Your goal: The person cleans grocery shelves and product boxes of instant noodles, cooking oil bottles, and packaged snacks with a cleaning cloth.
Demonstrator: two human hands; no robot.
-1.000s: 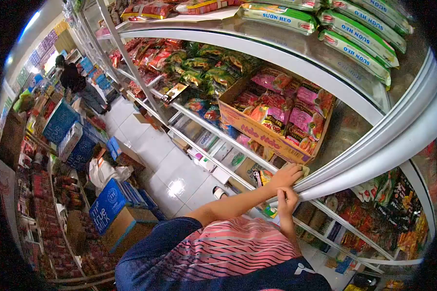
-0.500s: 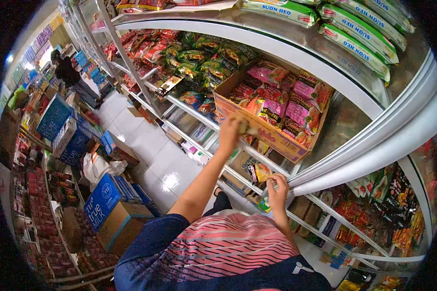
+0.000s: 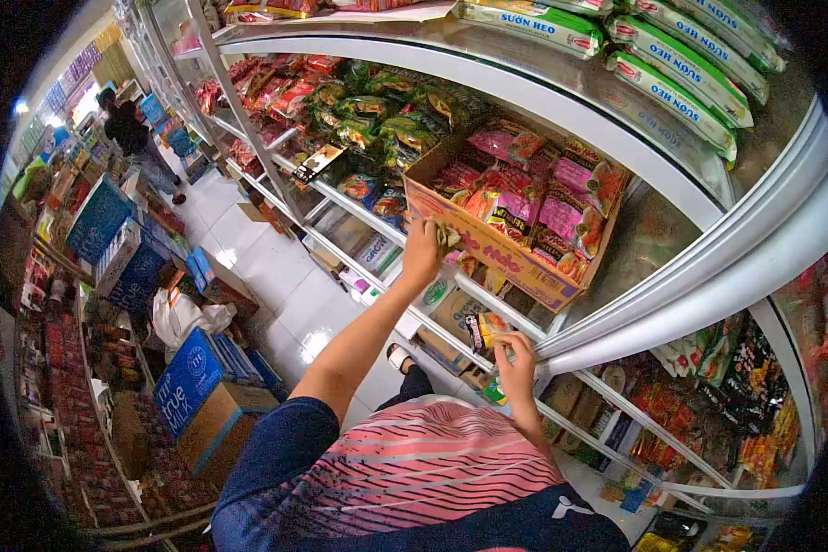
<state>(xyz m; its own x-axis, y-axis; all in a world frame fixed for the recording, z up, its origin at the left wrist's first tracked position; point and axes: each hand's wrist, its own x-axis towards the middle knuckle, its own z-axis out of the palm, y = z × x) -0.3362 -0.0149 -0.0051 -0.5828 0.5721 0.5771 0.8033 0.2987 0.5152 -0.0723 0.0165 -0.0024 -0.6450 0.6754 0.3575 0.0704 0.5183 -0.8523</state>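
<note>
My left hand point(image 3: 422, 253) is closed around a crumpled, yellowish-olive cloth point(image 3: 449, 237), against the front of an open cardboard box point(image 3: 534, 273). Pink and red noodle packets point(image 3: 566, 207) fill the box, which sits tilted in view on the shelf. Lower and to the right, my right hand point(image 3: 517, 364) has its fingers curled at the shelf's front rail. Its fingertips meet the right edge of a small orange and black packet or label point(image 3: 488, 329); whether they grip it is hidden.
Green noodle packets point(image 3: 400, 129) lie left of the box. A white curved shelf edge point(image 3: 708, 304) runs close on the right. Blue-printed milk cartons point(image 3: 189, 382) stand behind on the left. Farther down the tiled aisle point(image 3: 299, 308) is another person point(image 3: 133, 133).
My left hand has slid left and slightly down along the box front with the cloth. My right hand has shifted a little left at the rail. One foot now shows more.
</note>
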